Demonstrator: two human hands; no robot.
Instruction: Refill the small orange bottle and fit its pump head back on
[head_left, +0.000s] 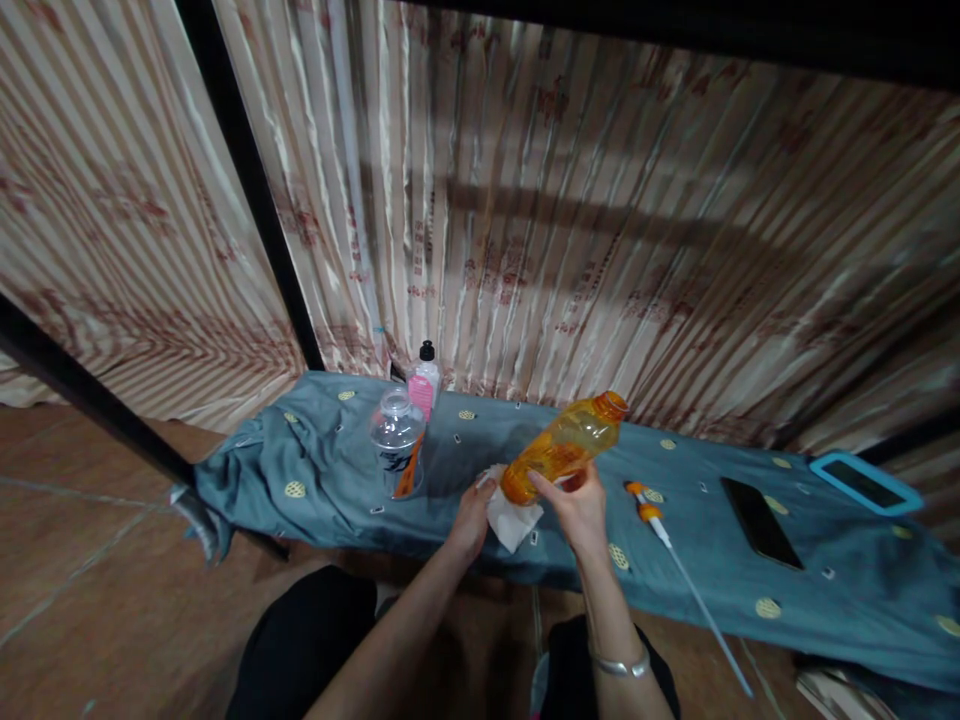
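Observation:
My right hand [577, 512] grips an orange translucent bottle [564, 447], tilted with its open neck pointing up to the right. My left hand [471, 520] presses a white tissue [511, 520] against the bottle's base. Both hands hover over the front edge of a low surface covered in blue-grey cloth [330, 470]. An orange pump head with a long white tube [667, 535] lies on the cloth just right of my right hand.
A clear plastic bottle [397, 440] and a pink-labelled bottle with a black cap [424, 385] stand left of my hands. A black phone [761, 520] and a blue-cased device [862, 482] lie at right. Striped curtains hang behind. My knees are below.

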